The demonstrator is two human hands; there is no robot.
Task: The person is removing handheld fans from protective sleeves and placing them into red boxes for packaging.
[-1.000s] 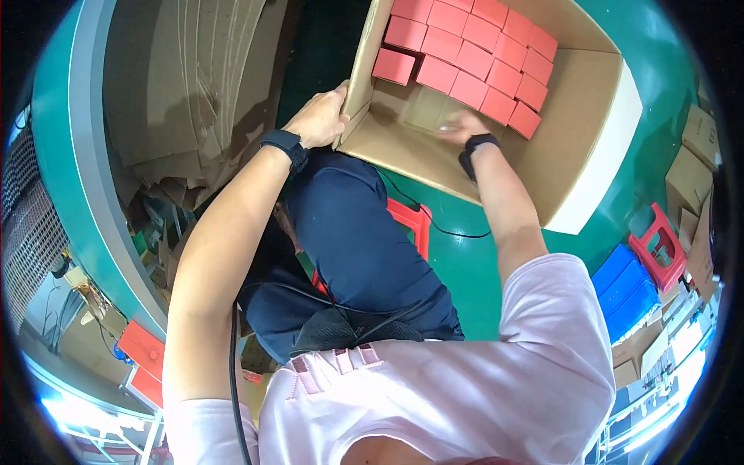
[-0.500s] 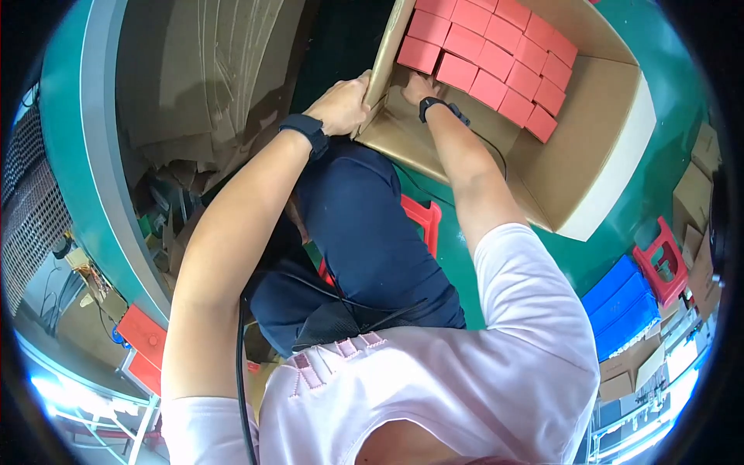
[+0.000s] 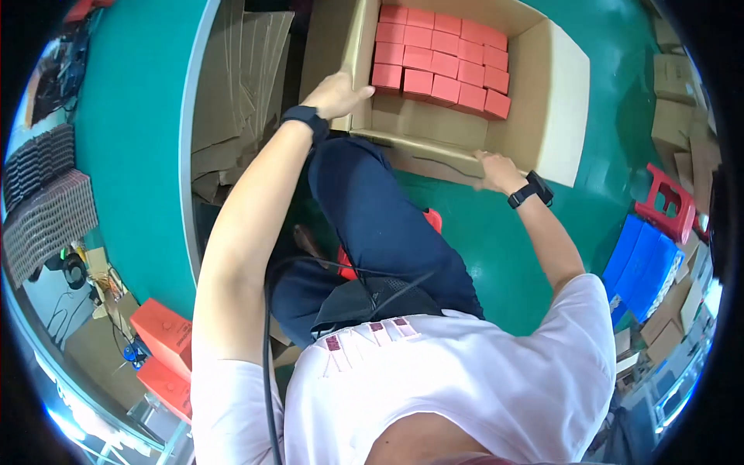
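Note:
A large open cardboard box (image 3: 536, 77) stands in front of me at the top of the view. Rows of small red boxes (image 3: 444, 66) fill its far part, and bare cardboard floor shows along its near side. My left hand (image 3: 339, 97) grips the carton's left wall at the near corner, with the thumb over the inside. Over on the near wall, my right hand (image 3: 500, 170) clasps the edge toward its right end, fingers bent over the rim. Both wrists wear black bands. Neither hand has a red box in it.
Flattened cardboard sheets (image 3: 225, 101) stand left of the carton, behind a grey edge (image 3: 188, 132). Larger red boxes (image 3: 164, 333) are stacked at the lower left. On the right are a red stool (image 3: 668, 203) and blue boxes (image 3: 639, 252). A black cable (image 3: 267, 349) runs along my left side.
My right hand has come out of the carton's inside and taken hold of its near edge. My left hand stays on the left wall. The view has shifted, placing the carton further left.

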